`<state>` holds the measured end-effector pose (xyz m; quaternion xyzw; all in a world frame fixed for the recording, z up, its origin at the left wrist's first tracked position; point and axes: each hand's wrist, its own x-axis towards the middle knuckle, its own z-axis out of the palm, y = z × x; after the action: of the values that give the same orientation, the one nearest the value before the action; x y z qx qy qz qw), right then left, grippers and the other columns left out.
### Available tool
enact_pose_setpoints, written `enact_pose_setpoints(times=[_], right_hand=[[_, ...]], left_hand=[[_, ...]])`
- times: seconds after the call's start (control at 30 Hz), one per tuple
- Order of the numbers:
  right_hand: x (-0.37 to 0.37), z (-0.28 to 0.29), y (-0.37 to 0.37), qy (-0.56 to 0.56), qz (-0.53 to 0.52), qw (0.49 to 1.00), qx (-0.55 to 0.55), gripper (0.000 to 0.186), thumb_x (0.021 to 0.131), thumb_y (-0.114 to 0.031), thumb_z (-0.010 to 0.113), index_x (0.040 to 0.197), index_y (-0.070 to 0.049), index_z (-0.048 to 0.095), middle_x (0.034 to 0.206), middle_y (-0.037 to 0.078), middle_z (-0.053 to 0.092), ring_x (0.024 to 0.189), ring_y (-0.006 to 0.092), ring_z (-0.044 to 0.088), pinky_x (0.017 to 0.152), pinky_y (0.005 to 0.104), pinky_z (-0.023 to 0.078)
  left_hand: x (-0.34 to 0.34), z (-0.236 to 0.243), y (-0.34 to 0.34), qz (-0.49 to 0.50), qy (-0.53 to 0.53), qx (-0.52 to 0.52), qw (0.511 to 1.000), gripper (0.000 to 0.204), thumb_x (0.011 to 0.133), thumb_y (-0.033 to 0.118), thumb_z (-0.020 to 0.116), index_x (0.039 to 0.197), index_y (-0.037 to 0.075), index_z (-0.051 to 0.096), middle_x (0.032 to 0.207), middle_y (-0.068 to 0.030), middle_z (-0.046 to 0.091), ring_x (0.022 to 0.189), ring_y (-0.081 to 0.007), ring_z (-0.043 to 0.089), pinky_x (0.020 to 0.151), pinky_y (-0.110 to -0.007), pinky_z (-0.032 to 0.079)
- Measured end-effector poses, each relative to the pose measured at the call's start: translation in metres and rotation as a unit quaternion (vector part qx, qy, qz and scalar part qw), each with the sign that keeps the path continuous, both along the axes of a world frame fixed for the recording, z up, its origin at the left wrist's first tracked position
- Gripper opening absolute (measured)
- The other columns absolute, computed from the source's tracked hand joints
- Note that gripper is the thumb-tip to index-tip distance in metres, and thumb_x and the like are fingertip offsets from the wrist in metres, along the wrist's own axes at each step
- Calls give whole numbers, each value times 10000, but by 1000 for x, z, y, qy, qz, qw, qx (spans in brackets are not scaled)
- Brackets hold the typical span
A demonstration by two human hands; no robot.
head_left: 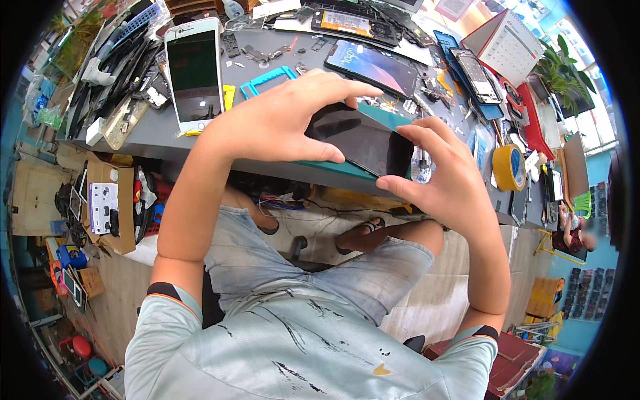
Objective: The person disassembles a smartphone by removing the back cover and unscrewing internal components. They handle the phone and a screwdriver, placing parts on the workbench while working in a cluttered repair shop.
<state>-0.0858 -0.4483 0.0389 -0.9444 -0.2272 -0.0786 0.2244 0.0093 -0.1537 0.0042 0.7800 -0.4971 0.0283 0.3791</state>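
A phone with a dark, glossy screen (363, 141) is held tilted between my two hands, low over a teal mat (338, 169) at the desk's front edge. My left hand (283, 119) is closed on its left end, the thumb along the near edge and the fingers on the far side. My right hand (445, 165) pinches the right end between thumb and fingertips. Just beyond lies another phone with a lit screen (373, 65). A white phone (193, 75) stands left of my left hand, near a blue frame-shaped holder (268, 81).
The grey desk (257, 50) is strewn with small parts and an opened phone (355, 25). At right are a blue phone (477, 73), yellow tape (509, 168) and a desk calendar (512, 45). A cardboard box (124, 207) stands at lower left.
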Motion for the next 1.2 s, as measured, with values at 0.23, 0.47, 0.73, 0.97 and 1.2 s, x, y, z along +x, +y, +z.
enact_pose_setpoints(times=[0.23,0.47,0.73,0.97,1.2], right_hand=[[-7,-1,9,44,-90,995,11,679,756,-324,1004,1232,65,714,1218,193,696,1151,413,698,975,473,578],[1,14,12,99,-109,989,-19,696,714,-355,1018,1167,67,701,1164,198,703,1136,381,695,964,445,578],[12,32,20,171,-118,976,-58,729,701,-391,1017,1172,63,695,1158,224,714,1085,361,710,939,427,583],[12,32,19,149,-107,979,-83,767,699,-390,1008,1221,77,694,1196,250,724,1098,382,730,958,437,586],[29,36,18,193,-87,971,-115,805,655,-429,1020,1193,78,702,1068,238,747,1027,371,750,917,429,597]], left_hand=[[13,-1,-8,-42,0,16,999,943,784,85,938,1646,109,557,1438,-124,680,1338,-311,623,1226,-448,468],[12,2,-10,-45,-2,28,999,939,780,70,932,1640,110,560,1442,-112,668,1343,-317,596,1237,-461,448],[15,6,-13,-52,-9,37,998,988,762,48,925,1663,127,528,1414,-106,661,1318,-308,593,1235,-452,446],[18,10,-19,-49,-17,56,997,1020,721,60,873,1668,143,504,1349,-122,655,1294,-307,596,1197,-445,480],[18,16,-25,-21,21,110,994,820,720,195,873,1489,103,602,1275,-114,619,1256,-315,593,1108,-436,517]])
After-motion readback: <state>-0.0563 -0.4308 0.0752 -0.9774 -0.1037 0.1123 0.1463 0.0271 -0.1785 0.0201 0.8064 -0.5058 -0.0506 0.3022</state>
